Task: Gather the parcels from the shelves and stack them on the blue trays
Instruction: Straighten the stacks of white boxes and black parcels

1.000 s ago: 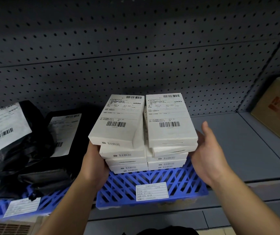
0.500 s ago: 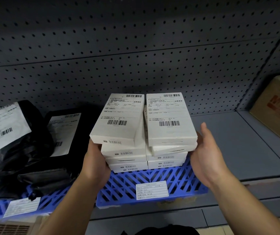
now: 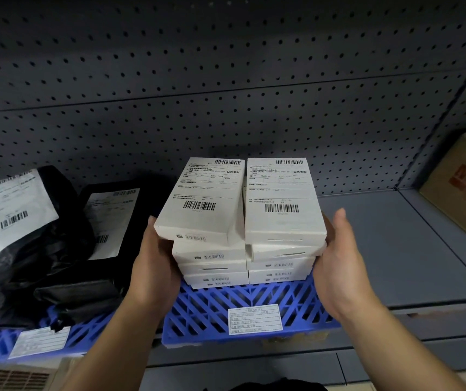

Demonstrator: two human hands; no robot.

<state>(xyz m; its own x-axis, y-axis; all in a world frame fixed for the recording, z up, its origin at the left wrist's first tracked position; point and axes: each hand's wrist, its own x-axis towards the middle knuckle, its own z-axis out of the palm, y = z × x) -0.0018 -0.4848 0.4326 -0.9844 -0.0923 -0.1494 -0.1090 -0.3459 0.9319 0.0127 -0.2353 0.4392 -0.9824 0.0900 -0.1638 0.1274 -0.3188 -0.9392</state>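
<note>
You are squaring 2 stacks of white parcel boxes (image 3: pixel 243 221) on the blue tray (image 3: pixel 254 309): left hand (image 3: pixel 153 275) pressing at 9 o'clock, right hand (image 3: pixel 339 261) at 3, fingers straight. Nudge the skewed top-left box flush.

matt white card boxes (image 3: pixel 243 221), blue plastic tray (image 3: pixel 206 311)

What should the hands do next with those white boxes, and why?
Probably nudge the crooked top left box straight. The left hand and right hand press the sides of two white box stacks already on the blue tray, and that top box sits skewed, overhanging those below.
</note>
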